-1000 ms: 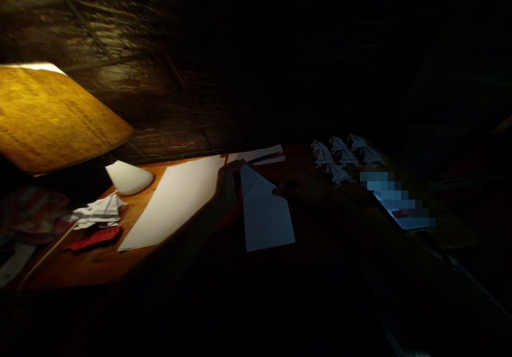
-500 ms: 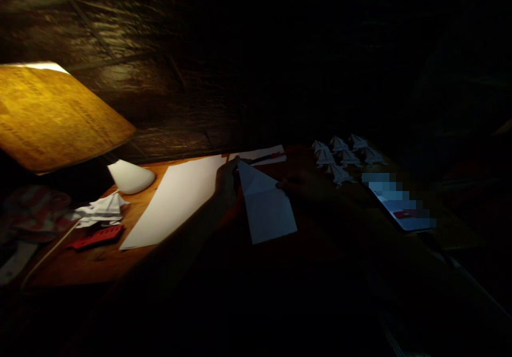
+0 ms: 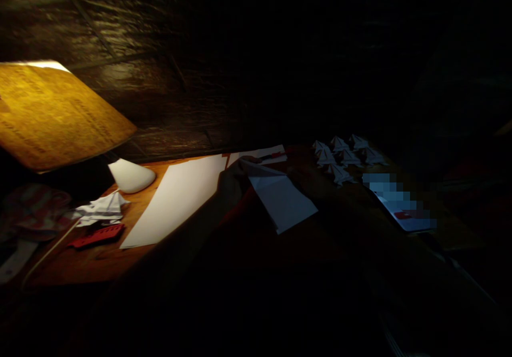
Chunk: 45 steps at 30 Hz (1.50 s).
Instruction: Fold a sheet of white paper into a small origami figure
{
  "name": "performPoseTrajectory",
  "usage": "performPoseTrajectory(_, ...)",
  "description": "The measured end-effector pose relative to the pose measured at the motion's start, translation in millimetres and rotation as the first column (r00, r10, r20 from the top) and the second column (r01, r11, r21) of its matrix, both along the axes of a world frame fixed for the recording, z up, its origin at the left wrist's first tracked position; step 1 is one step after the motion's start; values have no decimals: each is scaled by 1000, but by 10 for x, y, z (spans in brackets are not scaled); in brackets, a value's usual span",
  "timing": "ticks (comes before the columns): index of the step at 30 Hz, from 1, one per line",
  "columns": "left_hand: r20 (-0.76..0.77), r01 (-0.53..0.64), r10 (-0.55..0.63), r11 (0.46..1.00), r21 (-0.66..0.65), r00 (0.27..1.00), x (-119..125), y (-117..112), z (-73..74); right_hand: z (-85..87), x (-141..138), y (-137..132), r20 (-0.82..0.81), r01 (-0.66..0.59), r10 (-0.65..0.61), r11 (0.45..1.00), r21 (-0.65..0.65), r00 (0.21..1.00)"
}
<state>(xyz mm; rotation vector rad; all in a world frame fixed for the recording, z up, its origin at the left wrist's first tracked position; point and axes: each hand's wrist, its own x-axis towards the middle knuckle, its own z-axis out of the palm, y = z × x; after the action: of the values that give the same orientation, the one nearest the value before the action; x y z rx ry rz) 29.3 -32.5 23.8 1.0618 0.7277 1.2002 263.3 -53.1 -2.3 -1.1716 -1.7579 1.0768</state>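
A partly folded sheet of white paper (image 3: 286, 202) is held tilted over the dark middle of the table. Its upper end is folded into a flap, and the lower part hangs flat toward me. My left hand (image 3: 234, 181) is closed on the upper left corner. At the upper right edge of the sheet, my right hand (image 3: 306, 181) grips the paper, its fingers mostly lost in shadow. Behind the sheet, a dark pen-like thing with a red end (image 3: 276, 155) lies on white paper.
Large white sheets (image 3: 182, 197) lie on the wooden table (image 3: 60, 266). Several folded paper figures (image 3: 340, 157) stand at the back right, near a lit phone (image 3: 400, 205). On the left are a lamp (image 3: 60, 117), crumpled-looking printed paper (image 3: 104, 208) and a red toothed object (image 3: 100, 236).
The folded paper has turned, its lower end swinging to the right. The upper flap looks flatter and narrower. My right hand has shifted slightly right, while the things on the table stay put.
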Motion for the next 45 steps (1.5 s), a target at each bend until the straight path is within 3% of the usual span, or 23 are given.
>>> performPoseTrajectory(5, -17, -26, 25, 1000, -18, 1000, -4, 5, -15, 66, -26, -65, 84, 45, -53, 995, 90, 995)
performPoseTrajectory(12, 6, 40, -40, 999, 6, 999, -13, 18, -54, 132, -74, -133, 126, 36, -46, 996, 77, 991)
performPoseTrajectory(19, -231, -76, 94, 994, 84, 968, 38, 77, -202, 142, -53, -121, 161, 67, -78, 995, 73, 984)
performPoseTrajectory(25, -286, -143, 169, 984, 111, 943, 72, 60, -306, 136, -45, -118, 183, 58, -68, 996, 61, 981)
performPoseTrajectory(31, -270, -216, 245, 968, 130, 931, 65, 75, -313, 265, -72, -224, 243, -28, 37, 999, -41, 969)
performPoseTrajectory(38, -151, -285, 306, 947, 145, 940, 43, 84, -227, 297, -57, -278, 113, -185, 197, 976, -114, 974)
performPoseTrajectory(40, -110, -304, 321, 942, 145, 941, 35, 87, -193, 247, -43, -219, 136, -129, 140, 988, -84, 981)
performPoseTrajectory(42, -76, -310, 323, 940, 140, 943, 24, 97, -167, 178, -27, -128, 130, 3, -2, 1000, -5, 992)
performPoseTrajectory(45, -43, -284, 290, 952, 118, 956, 7, 124, -153, 81, 6, 20, -69, 258, -255, 965, 53, 965)
